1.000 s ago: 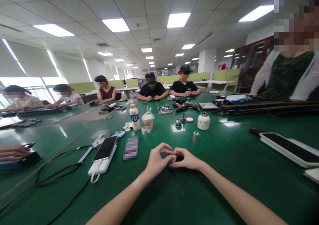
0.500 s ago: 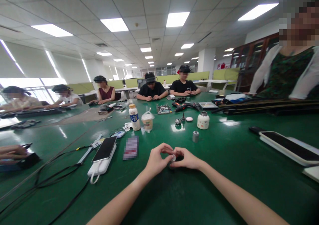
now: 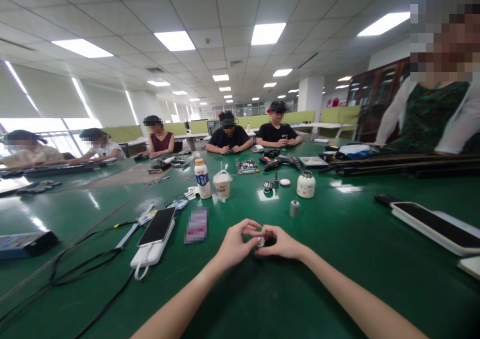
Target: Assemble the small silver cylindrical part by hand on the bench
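Observation:
Near the middle of the green table [image 3: 262, 299], both my hands meet around a small silvery round part [image 3: 260, 245]. My left hand [image 3: 237, 245] pinches it from the left, thumb against its top. From the other side, the thumb and curled fingers of my right hand [image 3: 282, 243] close on it. Fingers cover most of the part, so its exact kind does not show. A grey metal cylinder [image 3: 294, 209] stands just beyond my right hand. Farther back are a small shiny metal piece [image 3: 268, 186] and a dark pointed piece [image 3: 276, 178].
Left of my hands lie a phone [image 3: 157, 226] on a white power bank and black cables [image 3: 90, 254]. Ahead stand a bottle [image 3: 203, 179], a lidded cup [image 3: 222, 185] and a white jar [image 3: 306, 185]. Several people sit across; one stands at right.
Another person's hand at the left edge has gone from the blue-and-black box. My fingers shift only slightly around the small part, and the view tilts up a little.

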`<state>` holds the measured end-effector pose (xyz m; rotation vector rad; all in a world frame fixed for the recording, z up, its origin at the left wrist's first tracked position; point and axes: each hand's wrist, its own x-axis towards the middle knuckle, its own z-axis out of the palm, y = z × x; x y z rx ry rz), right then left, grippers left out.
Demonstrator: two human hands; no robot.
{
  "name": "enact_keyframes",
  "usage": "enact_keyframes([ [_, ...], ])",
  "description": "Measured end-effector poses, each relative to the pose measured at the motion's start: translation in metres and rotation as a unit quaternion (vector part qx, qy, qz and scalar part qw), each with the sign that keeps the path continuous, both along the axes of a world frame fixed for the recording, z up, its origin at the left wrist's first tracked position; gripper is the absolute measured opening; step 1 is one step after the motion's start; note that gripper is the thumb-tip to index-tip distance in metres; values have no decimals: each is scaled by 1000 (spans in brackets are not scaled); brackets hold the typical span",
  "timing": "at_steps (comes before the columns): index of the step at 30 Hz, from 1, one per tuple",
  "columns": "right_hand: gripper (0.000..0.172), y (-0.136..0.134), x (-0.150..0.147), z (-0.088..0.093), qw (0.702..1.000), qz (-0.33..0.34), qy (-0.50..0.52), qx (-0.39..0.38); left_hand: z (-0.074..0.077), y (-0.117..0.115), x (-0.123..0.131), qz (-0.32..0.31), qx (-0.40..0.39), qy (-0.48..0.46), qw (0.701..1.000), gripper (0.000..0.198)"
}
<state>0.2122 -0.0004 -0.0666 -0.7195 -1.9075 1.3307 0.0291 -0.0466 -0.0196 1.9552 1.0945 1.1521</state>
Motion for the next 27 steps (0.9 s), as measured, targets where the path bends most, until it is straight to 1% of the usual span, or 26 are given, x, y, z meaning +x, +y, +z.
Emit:
enact_keyframes([
  [4,40,-2,-1,1,1000,-2,2,0,-6,-1,4,51,32,6,998,25],
  [7,40,-2,-1,1,1000,-3,2,2,-9,-3,10,95,34,2,995,22],
  [10,41,-2,-1,1,1000,-5,1,2,-7,-2,11,110,44,-13,993,21],
  [12,42,-1,-1,0,1000,-6,-1,-1,-3,4,4,129,63,-36,989,21],
  [14,43,-1,-1,0,1000,-6,-1,-6,-2,13,-9,168,77,-55,981,23],
  [16,43,-1,-1,0,1000,-4,0,-10,-6,24,-26,196,61,-30,978,24],
  [19,43,-2,-1,2,1000,-4,0,-14,-23,35,-46,196,39,-1,980,23],
  [21,43,-2,0,3,1000,-3,-1,-15,-33,38,-52,189,28,10,982,22],
  [22,43,-3,0,4,1000,-3,-2,-15,-36,38,-51,187,27,10,982,21],
  [24,43,-3,0,5,1000,-2,-3,-15,-35,35,-45,186,32,3,982,19],
  [27,42,-3,0,5,1000,-2,-4,-13,-21,26,-28,166,43,-17,985,18],
])
